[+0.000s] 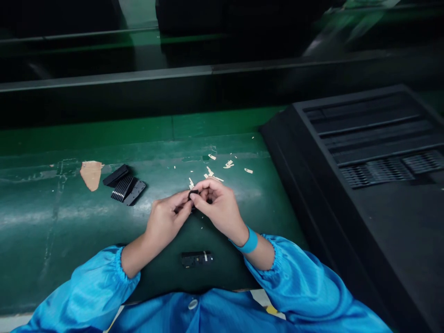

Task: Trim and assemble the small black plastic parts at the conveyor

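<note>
Above the green mat, my left hand (168, 215) and my right hand (220, 203) meet at a small black part (193, 193). Fingers of both hands are pinched on it, and most of it is hidden by them, so its kind cannot be made out. Just beyond my fingertips lie several small cream-coloured paper-like scraps (211, 173). Nearer my body rests a black elongated module (197, 259) with a pale strip across it. To the left of my left hand is a loose pile of black flat parts (125, 185), some with a ribbed face.
A large black tray (367, 222) with slotted rows stands along the right side. Left of the black pile lies a tan scrap (91, 175). A dark raised ledge (173, 88) runs across the back of the green work surface (86, 259).
</note>
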Action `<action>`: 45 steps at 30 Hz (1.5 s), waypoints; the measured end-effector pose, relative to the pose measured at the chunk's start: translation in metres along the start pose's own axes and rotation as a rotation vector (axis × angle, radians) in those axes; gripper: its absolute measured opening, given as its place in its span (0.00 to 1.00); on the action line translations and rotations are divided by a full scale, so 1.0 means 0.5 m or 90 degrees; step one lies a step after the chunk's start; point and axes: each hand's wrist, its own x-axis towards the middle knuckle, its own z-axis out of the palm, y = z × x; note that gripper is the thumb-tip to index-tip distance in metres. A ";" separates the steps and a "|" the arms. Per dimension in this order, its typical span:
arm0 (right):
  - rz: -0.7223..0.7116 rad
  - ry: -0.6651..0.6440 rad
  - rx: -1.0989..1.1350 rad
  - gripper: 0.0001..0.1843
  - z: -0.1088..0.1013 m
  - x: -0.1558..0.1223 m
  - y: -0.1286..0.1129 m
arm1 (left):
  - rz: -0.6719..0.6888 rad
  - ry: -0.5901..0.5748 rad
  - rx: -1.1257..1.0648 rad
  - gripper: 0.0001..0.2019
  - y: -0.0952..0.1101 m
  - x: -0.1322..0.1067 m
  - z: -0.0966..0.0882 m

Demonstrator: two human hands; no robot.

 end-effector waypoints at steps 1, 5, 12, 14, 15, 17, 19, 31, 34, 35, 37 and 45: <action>-0.003 -0.007 0.001 0.04 0.001 0.000 -0.002 | 0.011 0.002 0.019 0.12 -0.002 -0.001 -0.001; -0.005 -0.059 -0.038 0.06 -0.005 0.001 -0.006 | -0.004 -0.005 -0.008 0.10 -0.011 -0.004 -0.001; -0.309 0.055 -0.270 0.15 -0.044 -0.017 -0.032 | -0.159 0.042 -0.350 0.24 0.002 0.009 -0.011; -0.414 0.004 -0.392 0.10 -0.048 -0.046 -0.044 | -0.170 0.082 -0.359 0.18 0.014 -0.004 -0.014; -0.450 -0.038 -0.437 0.08 -0.049 -0.064 -0.048 | -0.175 0.095 -0.359 0.16 0.019 -0.015 -0.014; -0.490 -0.098 -0.499 0.06 -0.050 -0.103 -0.049 | -0.197 0.093 -0.357 0.14 0.028 -0.043 -0.012; -0.490 -0.124 -0.520 0.08 -0.054 -0.138 -0.044 | -0.231 0.050 -0.356 0.14 0.033 -0.075 -0.012; -0.464 -0.172 -0.484 0.11 -0.072 -0.213 -0.014 | -0.144 0.010 -0.178 0.20 -0.002 -0.174 -0.037; -0.486 -0.180 -0.501 0.10 -0.075 -0.214 -0.014 | -0.051 0.008 -0.072 0.16 -0.009 -0.190 -0.039; -0.482 -0.198 -0.516 0.09 -0.076 -0.214 -0.013 | -0.005 -0.002 -0.031 0.15 -0.010 -0.195 -0.039; -0.443 -0.261 -0.555 0.06 -0.074 -0.214 -0.012 | 0.105 -0.045 0.067 0.14 -0.014 -0.205 -0.040; -0.196 -0.376 -0.542 0.16 -0.052 -0.158 0.002 | 0.575 -0.153 0.403 0.18 -0.087 -0.163 -0.054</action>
